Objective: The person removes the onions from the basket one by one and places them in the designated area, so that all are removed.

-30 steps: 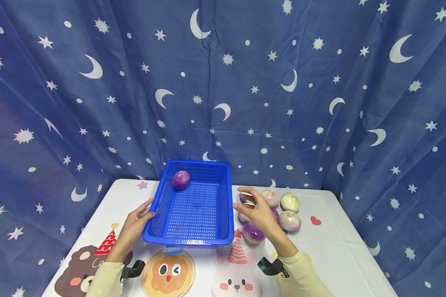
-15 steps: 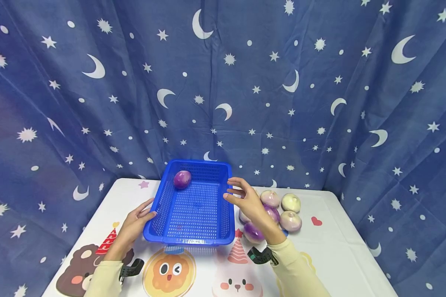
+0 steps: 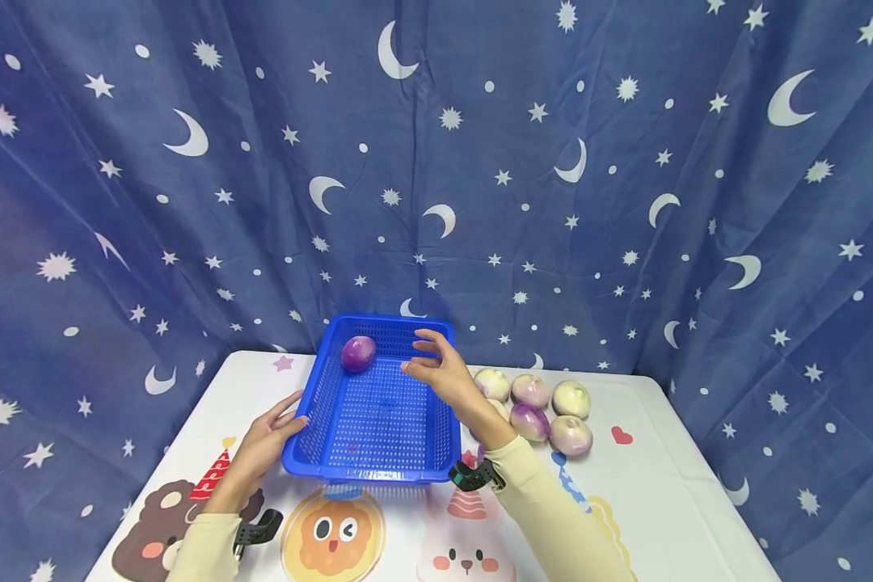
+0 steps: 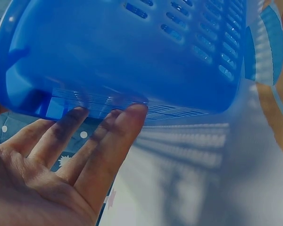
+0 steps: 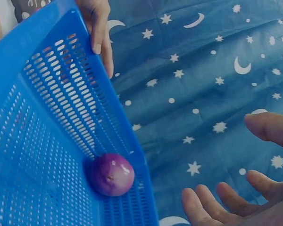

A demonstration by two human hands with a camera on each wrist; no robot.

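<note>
A blue plastic basket (image 3: 378, 474) with perforated walls stands on the table. Inside, by its far left corner, lies a shiny purple onion (image 3: 358, 354), also visible in the right wrist view. My left hand (image 3: 265, 436) holds the basket's left rim, thumb over the edge; the left wrist view shows its fingers (image 4: 115, 136) extended along the outer wall. My right hand (image 3: 447, 373) hovers above the basket's right part, thumb and fingers spread apart with nothing between them. Several more onions (image 3: 529, 422), pale and purple, lie right of the basket, some partly hidden by my right arm.
The table (image 3: 662, 493) wears a white cloth printed with cartoon figures. A dark blue curtain (image 3: 480, 162) with moons and stars hangs right behind it. Both wrists carry dark bands (image 3: 258, 529).
My right hand has travelled left from above the onions to above the basket, holding nothing. Onions it hid at the back now show. The left hand stays at the rim.
</note>
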